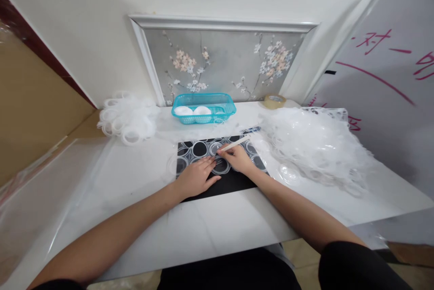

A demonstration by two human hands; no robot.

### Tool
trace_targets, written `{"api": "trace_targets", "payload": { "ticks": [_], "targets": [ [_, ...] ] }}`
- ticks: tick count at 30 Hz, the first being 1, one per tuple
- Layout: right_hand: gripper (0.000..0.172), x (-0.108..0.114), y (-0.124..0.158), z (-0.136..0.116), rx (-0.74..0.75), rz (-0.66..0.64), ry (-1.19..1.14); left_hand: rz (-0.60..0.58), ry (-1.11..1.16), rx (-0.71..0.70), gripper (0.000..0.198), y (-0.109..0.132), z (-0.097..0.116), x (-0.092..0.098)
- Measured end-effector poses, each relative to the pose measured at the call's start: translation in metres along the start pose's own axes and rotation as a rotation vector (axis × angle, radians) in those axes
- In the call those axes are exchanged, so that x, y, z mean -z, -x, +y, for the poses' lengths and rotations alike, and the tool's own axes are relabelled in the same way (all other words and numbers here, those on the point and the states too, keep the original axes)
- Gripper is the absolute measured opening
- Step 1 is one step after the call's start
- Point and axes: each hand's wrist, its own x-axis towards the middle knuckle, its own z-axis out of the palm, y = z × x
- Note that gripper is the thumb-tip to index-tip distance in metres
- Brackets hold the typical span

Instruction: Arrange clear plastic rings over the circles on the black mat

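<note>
A clear plastic sheet of round moulded shapes (203, 149) lies over a black mat (233, 182) in the middle of the white table (217, 226). My left hand (196, 177) rests flat on the sheet with its fingers stretched out, pressing it down. My right hand (237, 158) is closed round a thin pale stick-like tool (235, 144), whose lower end meets the sheet just beside my left fingertips. The tool slants up and to the right.
A blue plastic basket (203, 108) with white round pieces stands at the back. A heap of clear plastic rings (127, 117) lies at the back left, a big pile of clear plastic scrap (312, 145) at the right. A tape roll (274, 100) sits near the wall.
</note>
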Motion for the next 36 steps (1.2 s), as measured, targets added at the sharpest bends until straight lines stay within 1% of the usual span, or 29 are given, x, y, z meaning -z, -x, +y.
{"api": "trace_targets", "payload": {
  "ticks": [2,4,6,8,10,11,12,13,16,17,18,19,20,22,24,26,29,31,33,36],
  "targets": [
    [0.025,0.001,0.000,0.000,0.003,0.001,0.026,-0.001,0.002,0.005,0.050,0.000,0.000,0.001],
    [0.023,-0.001,0.003,-0.001,0.039,-0.006,0.106,-0.007,0.009,0.010,0.049,-0.001,0.001,0.002],
    [0.022,-0.004,0.007,-0.004,0.125,-0.018,0.281,-0.018,0.023,0.007,0.049,-0.002,0.001,0.004],
    [0.021,-0.007,0.010,-0.008,0.240,-0.067,0.518,-0.021,0.044,0.002,0.048,-0.003,0.002,0.005],
    [0.023,-0.005,0.007,-0.013,0.326,-0.125,0.718,-0.015,0.062,0.014,0.048,-0.003,0.003,0.006],
    [0.024,0.000,0.003,-0.015,0.337,-0.131,0.784,-0.014,0.069,0.026,0.047,-0.003,0.003,0.006],
    [0.024,0.007,-0.002,-0.016,0.320,-0.103,0.825,-0.014,0.078,0.041,0.047,-0.003,0.003,0.006],
    [0.024,0.017,-0.009,-0.016,0.275,-0.023,0.839,-0.015,0.087,0.054,0.047,-0.002,0.003,0.005],
    [0.029,0.049,-0.019,-0.011,0.091,0.370,0.735,-0.012,0.118,0.058,0.049,0.001,0.001,0.005],
    [0.031,0.057,-0.018,-0.007,0.063,0.445,0.672,-0.004,0.121,0.050,0.049,0.002,0.000,0.006],
    [0.032,0.062,-0.014,-0.003,0.056,0.464,0.607,0.009,0.117,0.037,0.048,0.002,0.000,0.007],
    [0.031,0.064,-0.007,0.001,0.064,0.432,0.544,0.028,0.107,0.021,0.047,0.001,0.000,0.009],
    [0.030,0.063,0.001,0.005,0.074,0.370,0.476,0.050,0.094,0.002,0.046,0.000,0.001,0.011],
    [0.028,0.056,0.017,0.012,0.049,0.257,0.315,0.080,0.069,-0.043,0.047,-0.006,0.006,0.015],
    [0.031,0.049,0.026,0.016,-0.029,0.213,0.159,0.071,0.053,-0.089,0.050,-0.016,0.012,0.016],
    [0.036,0.045,0.027,0.019,-0.098,0.189,0.064,0.035,0.044,-0.112,0.056,-0.029,0.018,0.013],
    [0.040,0.047,0.024,0.020,-0.140,0.166,0.026,-0.016,0.055,-0.111,0.060,-0.045,0.024,0.002],
    [0.041,0.049,0.023,0.020,-0.144,0.158,0.030,-0.038,0.075,-0.104,0.059,-0.051,0.025,-0.006],
    [0.040,0.049,0.024,0.020,-0.136,0.147,0.049,-0.038,0.101,-0.106,0.057,-0.051,0.024,-0.011],
    [0.034,0.047,0.026,0.020,-0.135,0.131,0.055,-0.023,0.145,-0.115,0.053,-0.047,0.022,-0.011]
  ]
}}
